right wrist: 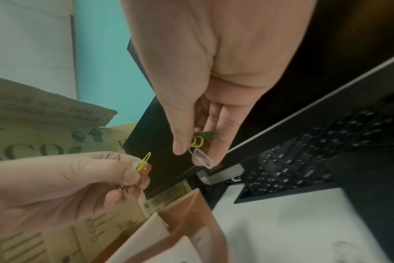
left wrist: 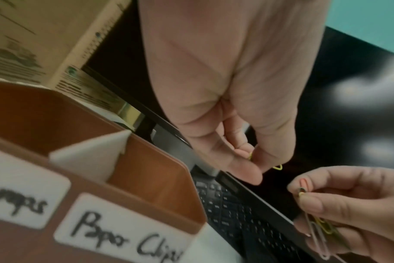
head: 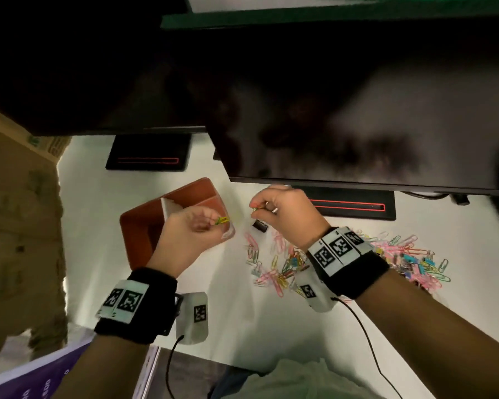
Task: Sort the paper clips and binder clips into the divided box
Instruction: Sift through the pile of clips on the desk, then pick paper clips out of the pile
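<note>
My left hand (head: 211, 223) hovers over the brown divided box (head: 136, 226) and pinches a few coloured paper clips (head: 222, 220), seen too in the right wrist view as a yellow clip (right wrist: 144, 162) between its fingertips. A white divider (left wrist: 88, 156) splits the box; one label reads "Paper Clips" (left wrist: 124, 236). My right hand (head: 257, 207) is raised just right of the box and pinches a small bunch of paper clips (right wrist: 201, 146). A black binder clip (head: 260, 226) lies on the table below it. The loose pile of clips (head: 343, 260) spreads under and beside my right wrist.
Two dark monitors (head: 357, 125) hang over the back of the white table (head: 271, 326), their black bases (head: 149, 152) behind the box. A keyboard (right wrist: 304, 156) sits near the right hand. Cardboard boxes (head: 18, 226) stand at the left. Wrist cables (head: 366, 341) trail toward the table's near edge.
</note>
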The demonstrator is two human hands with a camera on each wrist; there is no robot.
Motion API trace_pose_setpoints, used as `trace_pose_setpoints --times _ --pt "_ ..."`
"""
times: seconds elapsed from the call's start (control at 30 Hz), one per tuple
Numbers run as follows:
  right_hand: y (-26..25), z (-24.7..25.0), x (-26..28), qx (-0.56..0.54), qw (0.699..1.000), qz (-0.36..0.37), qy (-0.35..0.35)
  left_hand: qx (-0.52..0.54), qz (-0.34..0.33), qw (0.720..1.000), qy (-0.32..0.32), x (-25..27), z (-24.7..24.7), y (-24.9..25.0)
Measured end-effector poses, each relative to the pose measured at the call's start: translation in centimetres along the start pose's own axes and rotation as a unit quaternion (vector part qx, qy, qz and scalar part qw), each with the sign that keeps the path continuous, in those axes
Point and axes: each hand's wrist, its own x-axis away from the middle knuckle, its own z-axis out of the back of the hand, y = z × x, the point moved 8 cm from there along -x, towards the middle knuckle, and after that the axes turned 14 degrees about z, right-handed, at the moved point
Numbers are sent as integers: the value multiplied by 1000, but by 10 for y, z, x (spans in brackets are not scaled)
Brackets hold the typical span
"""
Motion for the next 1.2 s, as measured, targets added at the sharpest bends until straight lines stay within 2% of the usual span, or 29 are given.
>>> trace_pose_setpoints --times 0.2,0.33,0.4,0.5,0.57,0.63,0.77,0.87,0.97,1.07,1.2 --pt "-27 -60 -61 -40 999 -18 -26 2 24 999 46 -25 59 -26" --pt "-23 -101 -71 -64 994 -78 -39 -33 62 996 54 -41 61 -49" --pt "-25 -105 -66 -68 994 -77 -29 -61 64 995 40 -40 54 -52" --pt "-29 -84 -46 -83 996 -41 11 -179 -33 979 94 -24 53 -33" --pt "-13 -57 -20 -63 995 -62 45 -162 -92 980 73 -7 42 -17" --pt "20 -32 10 -31 991 -115 59 -149 -129 980 28 6 21 -11" --pt "85 -15 54 66 973 -220 -37 -165 -120 976 -74 11 -41 -33" --pt "102 -23 51 94 967 -211 -103 -240 -73 961 -116 2 -87 -63" --pt "106 -38 37 118 964 -190 -144 -310 -31 945 -101 -8 -110 -79" --pt "111 -49 25 157 953 -172 -194 -355 -28 932 -75 -16 -118 -82" --pt "116 -50 18 188 951 -131 -207 -305 -56 948 -69 -23 -119 -82"
